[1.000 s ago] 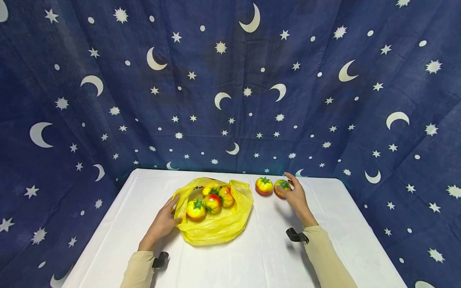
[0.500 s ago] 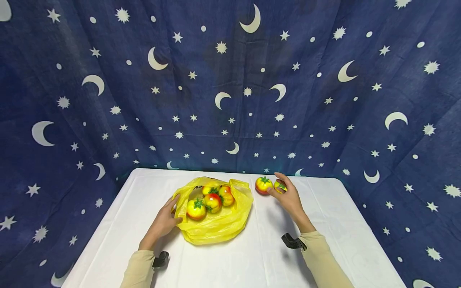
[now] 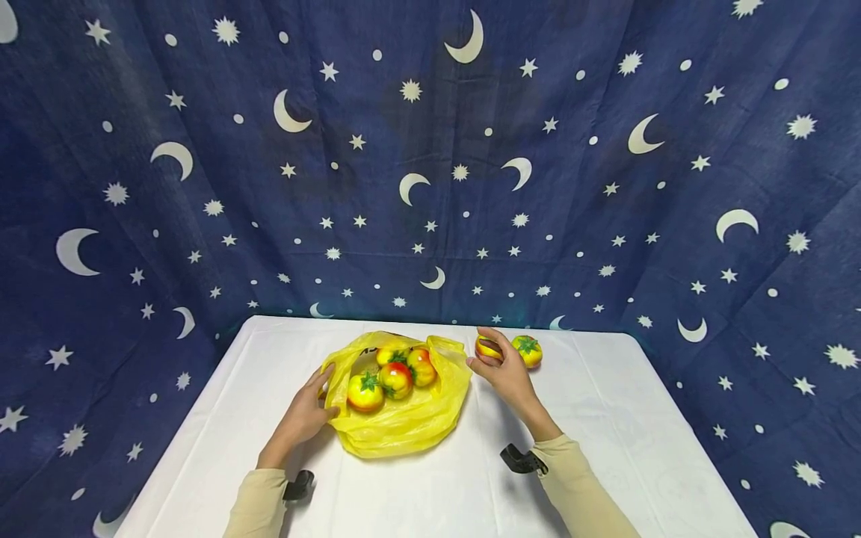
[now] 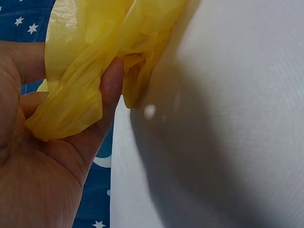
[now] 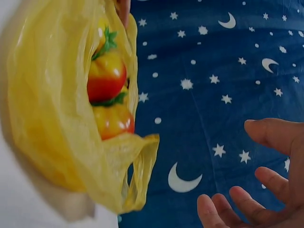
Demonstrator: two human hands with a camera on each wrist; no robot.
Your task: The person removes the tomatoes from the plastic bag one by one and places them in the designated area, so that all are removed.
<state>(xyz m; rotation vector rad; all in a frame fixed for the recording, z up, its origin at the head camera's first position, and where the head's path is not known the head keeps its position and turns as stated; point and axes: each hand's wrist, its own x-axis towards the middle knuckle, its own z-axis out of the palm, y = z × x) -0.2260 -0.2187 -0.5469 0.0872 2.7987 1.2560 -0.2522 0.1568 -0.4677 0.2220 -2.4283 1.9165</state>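
A yellow plastic bag (image 3: 403, 430) lies with its mouth open, several red-and-yellow tomatoes (image 3: 365, 393) with green tops inside it. My left hand (image 3: 304, 412) holds the bag's left rim; the left wrist view has the thumb (image 4: 113, 80) against the crumpled plastic (image 4: 76, 104). Beside the bag's right side is my right hand (image 3: 506, 373), its fingers spread and holding nothing. It partly covers one loose tomato (image 3: 486, 351) in the head view. Another tomato (image 3: 528, 350) sits just right of it. In the right wrist view the fingers (image 5: 247, 204) stand apart from the bag.
The table (image 3: 605, 418) has a white cloth over it. Behind and around it hangs a dark blue curtain (image 3: 377, 187) with moons and stars. Each wrist bears a black mount (image 3: 523, 459) that juts inward.
My right hand has moved left, from over the right loose tomato to in front of the left one, nearer the bag. My left hand and the bag have stayed in place.
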